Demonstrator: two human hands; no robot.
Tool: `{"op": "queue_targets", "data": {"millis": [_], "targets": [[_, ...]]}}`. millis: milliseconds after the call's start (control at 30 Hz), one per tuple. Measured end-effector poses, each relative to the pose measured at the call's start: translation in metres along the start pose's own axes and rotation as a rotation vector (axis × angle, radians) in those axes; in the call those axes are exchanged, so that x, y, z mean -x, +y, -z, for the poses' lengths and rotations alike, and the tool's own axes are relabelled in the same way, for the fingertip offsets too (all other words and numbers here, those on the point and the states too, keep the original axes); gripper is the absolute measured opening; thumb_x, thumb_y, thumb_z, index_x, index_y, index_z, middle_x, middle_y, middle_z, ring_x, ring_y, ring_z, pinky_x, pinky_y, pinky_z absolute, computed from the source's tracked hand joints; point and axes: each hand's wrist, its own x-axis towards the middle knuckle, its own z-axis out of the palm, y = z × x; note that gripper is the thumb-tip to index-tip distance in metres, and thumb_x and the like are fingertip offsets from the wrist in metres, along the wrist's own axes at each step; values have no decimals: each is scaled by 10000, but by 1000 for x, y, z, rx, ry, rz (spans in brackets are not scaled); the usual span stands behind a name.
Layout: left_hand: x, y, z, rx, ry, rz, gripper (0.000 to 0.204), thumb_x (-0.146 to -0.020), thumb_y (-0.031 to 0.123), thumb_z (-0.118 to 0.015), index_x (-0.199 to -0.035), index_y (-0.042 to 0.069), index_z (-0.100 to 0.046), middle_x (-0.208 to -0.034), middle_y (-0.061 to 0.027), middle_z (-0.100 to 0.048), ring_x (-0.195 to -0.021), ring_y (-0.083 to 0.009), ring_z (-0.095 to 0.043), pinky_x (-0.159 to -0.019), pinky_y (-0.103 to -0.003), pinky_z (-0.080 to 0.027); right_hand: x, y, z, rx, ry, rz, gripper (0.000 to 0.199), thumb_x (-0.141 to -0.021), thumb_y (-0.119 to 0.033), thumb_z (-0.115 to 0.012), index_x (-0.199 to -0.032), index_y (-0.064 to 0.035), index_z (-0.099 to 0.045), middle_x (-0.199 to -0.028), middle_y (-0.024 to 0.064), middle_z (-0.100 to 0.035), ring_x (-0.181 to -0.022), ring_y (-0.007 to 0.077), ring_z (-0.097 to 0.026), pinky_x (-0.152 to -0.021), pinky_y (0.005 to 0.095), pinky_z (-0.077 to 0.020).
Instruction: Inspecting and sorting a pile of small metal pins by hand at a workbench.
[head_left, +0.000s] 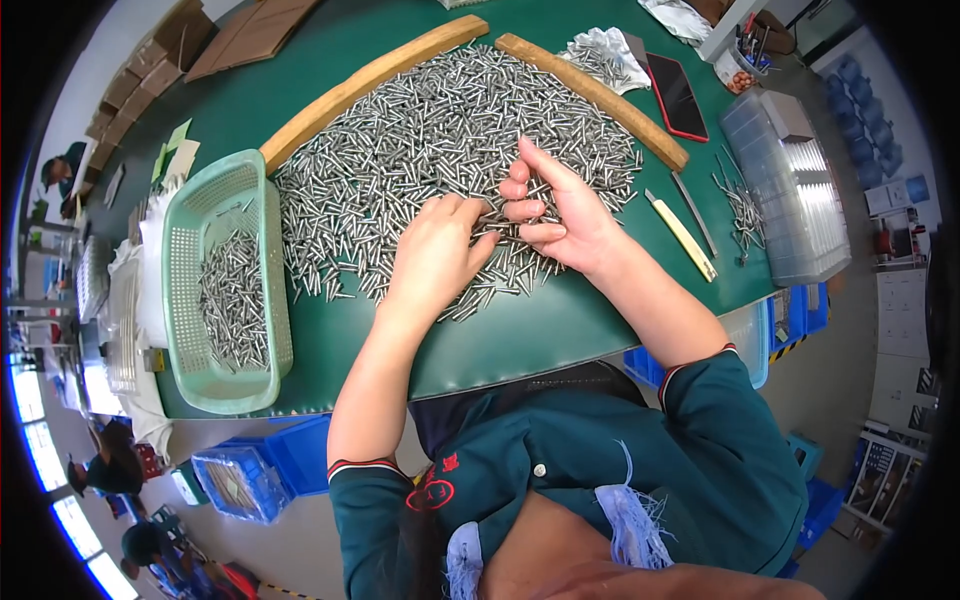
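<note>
A broad heap of small silvery metal pins (400,130), with thicker ends like rivets or screws, covers the middle of the green table. At the heap's near edge my left hand (430,250) rests palm down, fingers bent in among the pins. Its fingertips are partly hidden, and I cannot make out what lies between them and the thumb. Just right of it, my right hand (570,215) is turned palm inward above the pins. Its fingers curl toward the palm and its thumb points up and away. Whatever those fingers enclose is hidden.
Two wooden bars (370,85) border the heap at the back. A green basket (180,290) with more pins stands left. On the right lie a yellow utility knife (685,240), a red-edged phone (677,95) and a clear plastic box (740,180). Blue bins (300,455) sit below the table.
</note>
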Motion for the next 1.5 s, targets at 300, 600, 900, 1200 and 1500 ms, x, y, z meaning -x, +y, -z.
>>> {"op": "queue_targets", "data": {"millis": [300,600,900,1200,1500], "targets": [[-5,-5,12,138,156,108,124,-755,131,-616,-852,57,-638,-789,-89,-600,-733,-248,-578,-670,-341,-458,2,0,-4,90,30,42,248,-870,-302,-534,-894,-57,-505,-743,-17,-446,-554,16,-380,-337,118,-216],[-6,2,17,1044,287,329,162,-822,83,-599,-966,11,-619,-881,-26,-623,-725,-73,-561,-664,-211,-458,4,13,-12,462,31,-26,179,-877,-204,-530,-952,-42,-540,-750,-35,-473,-550,-6,-381,-356,110,-230],[-6,8,12,1063,240,317,161,-833,67,-582,-978,3,-613,-925,-49,-615,-833,-86,-563,-743,-209,-453,4,14,-8,361,-19,-41,160,-885,-217,-521,-847,-62,-507,-757,-28,-455,-563,-3,-385,-352,108,-230],[-5,5,16,1159,237,363,173,-832,105,-590,-976,18,-629,-912,-23,-594,-770,-60,-535,-662,-180,-417,6,11,-12,326,-20,-23,143,-880,-200,-530,-885,-58,-512,-761,-21,-456,-564,-2,-393,-350,107,-236],[-5,2,14,1114,132,348,176,-825,132,-598,-973,47,-640,-902,-5,-561,-662,-29,-453,-544,-163,-345,6,12,-13,368,14,-18,138,-874,-195,-540,-848,-67,-499,-754,-29,-449,-560,-6,-390,-355,109,-239]]}}
